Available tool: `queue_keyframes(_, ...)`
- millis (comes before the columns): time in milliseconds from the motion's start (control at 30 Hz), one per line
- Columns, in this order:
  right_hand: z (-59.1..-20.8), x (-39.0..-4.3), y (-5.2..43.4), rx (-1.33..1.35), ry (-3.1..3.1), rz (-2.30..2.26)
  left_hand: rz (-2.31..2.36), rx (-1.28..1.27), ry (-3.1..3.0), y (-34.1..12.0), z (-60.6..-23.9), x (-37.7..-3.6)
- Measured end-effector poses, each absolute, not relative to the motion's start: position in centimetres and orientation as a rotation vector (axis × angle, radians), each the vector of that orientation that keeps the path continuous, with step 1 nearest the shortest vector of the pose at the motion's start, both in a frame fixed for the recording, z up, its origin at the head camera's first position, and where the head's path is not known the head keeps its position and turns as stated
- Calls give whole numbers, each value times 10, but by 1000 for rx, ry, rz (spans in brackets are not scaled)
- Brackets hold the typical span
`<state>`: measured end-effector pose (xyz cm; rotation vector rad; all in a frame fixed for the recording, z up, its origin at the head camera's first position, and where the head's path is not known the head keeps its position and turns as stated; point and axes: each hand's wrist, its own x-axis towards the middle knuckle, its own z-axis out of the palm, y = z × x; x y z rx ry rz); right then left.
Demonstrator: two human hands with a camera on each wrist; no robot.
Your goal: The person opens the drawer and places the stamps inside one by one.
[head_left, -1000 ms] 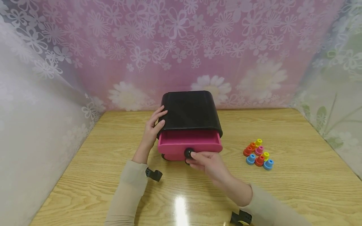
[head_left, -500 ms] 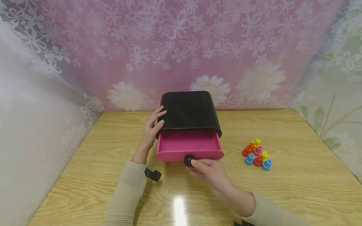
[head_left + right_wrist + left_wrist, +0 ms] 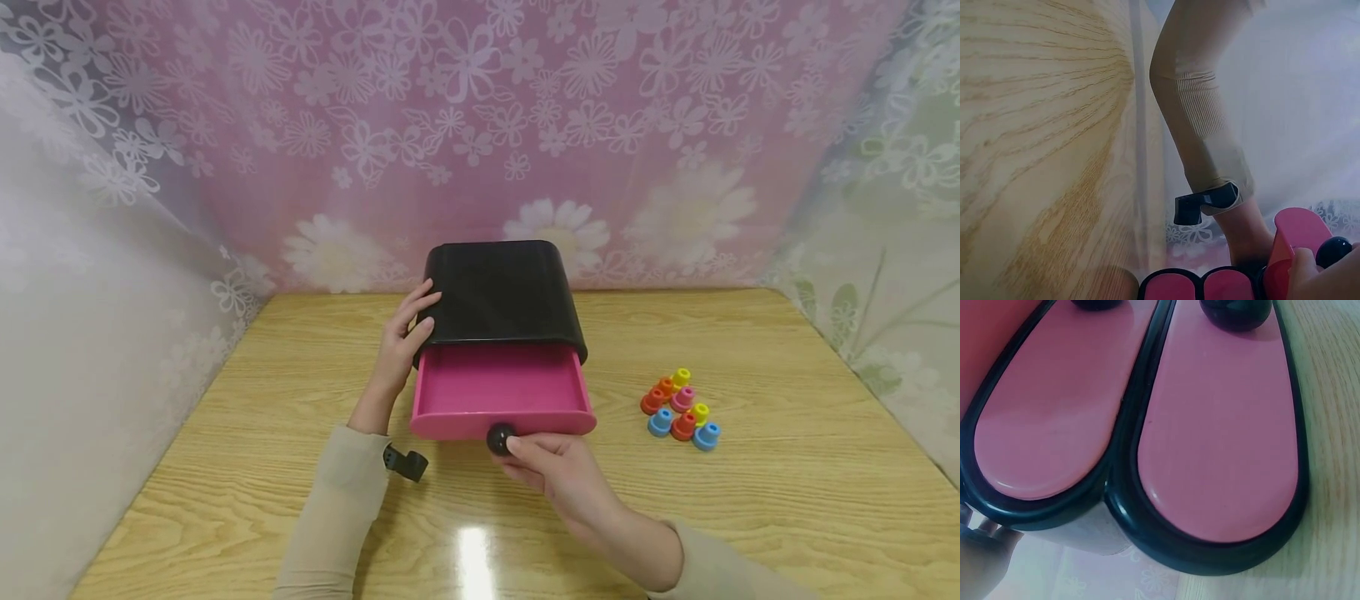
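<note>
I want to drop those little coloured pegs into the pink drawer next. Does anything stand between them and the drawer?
Nothing visible does. The coloured pegs sit on bare table to the right of the open pink drawer. The right hand pinches the drawer's black knob at the front, off that path.

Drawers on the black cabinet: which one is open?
The top pink drawer, pulled out from under the black cabinet; the right hand pinches its black knob. The lower drawers sit flush, closed.
</note>
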<state>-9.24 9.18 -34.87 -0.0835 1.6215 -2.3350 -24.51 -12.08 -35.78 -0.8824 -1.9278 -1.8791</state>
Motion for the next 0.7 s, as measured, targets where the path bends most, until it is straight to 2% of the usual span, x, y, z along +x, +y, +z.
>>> queue_keyframes(700,-353,-91,95,-83,1588,-2314,-1865,-869,-1921,-121,-363,-249)
